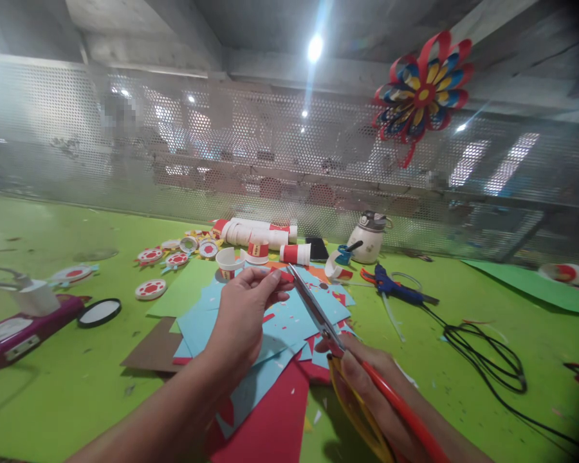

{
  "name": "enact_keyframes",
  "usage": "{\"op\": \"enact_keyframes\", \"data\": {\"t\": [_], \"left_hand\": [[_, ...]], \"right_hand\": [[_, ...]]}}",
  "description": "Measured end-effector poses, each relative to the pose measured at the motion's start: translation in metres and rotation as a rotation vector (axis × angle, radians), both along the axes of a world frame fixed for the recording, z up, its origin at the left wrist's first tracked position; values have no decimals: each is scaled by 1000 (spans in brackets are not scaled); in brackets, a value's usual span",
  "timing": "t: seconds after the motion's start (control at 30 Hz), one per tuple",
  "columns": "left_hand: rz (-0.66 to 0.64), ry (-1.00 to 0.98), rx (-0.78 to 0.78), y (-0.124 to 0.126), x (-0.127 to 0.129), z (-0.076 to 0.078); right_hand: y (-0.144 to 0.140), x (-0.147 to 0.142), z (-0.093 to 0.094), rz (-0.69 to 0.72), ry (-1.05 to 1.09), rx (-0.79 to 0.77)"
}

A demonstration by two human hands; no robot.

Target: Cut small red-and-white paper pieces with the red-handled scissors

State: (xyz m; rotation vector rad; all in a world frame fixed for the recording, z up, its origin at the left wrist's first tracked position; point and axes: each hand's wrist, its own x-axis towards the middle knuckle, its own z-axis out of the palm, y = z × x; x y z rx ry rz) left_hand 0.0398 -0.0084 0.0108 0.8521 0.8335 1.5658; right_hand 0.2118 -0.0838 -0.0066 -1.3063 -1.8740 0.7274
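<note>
My left hand (pixel 241 308) pinches a small red paper piece (pixel 286 277) between thumb and fingers, above a pile of coloured paper. Wrapped around the handles of a pair of scissors (pixel 314 307) is my right hand (pixel 367 370); one handle is red, the other yellow. The blade tips point away from me and reach the red piece's right side; whether they touch it I cannot tell. Beneath both hands lie light blue sheets (pixel 282 328) scattered with red scraps, and a red sheet (pixel 275 421) nearer to me.
Cut paper cups (pixel 230 258) and a row of stacked cups (pixel 258 235) stand behind the pile. Paw-patterned discs (pixel 150 289) lie left, near a purple power strip (pixel 33 331). On the right are a blue glue gun (pixel 395 286), its black cord (pixel 487 354) and a white bottle (pixel 367 238).
</note>
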Motion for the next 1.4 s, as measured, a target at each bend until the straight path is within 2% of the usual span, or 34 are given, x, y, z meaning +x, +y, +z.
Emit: {"op": "enact_keyframes", "data": {"t": [0.83,1.4], "left_hand": [[22,-8,9,0,3,-3],[26,-22,1,1,3,-1]], "right_hand": [[1,-1,-1,29,-10,-70],[4,-3,-1,28,-5,-20]]}}
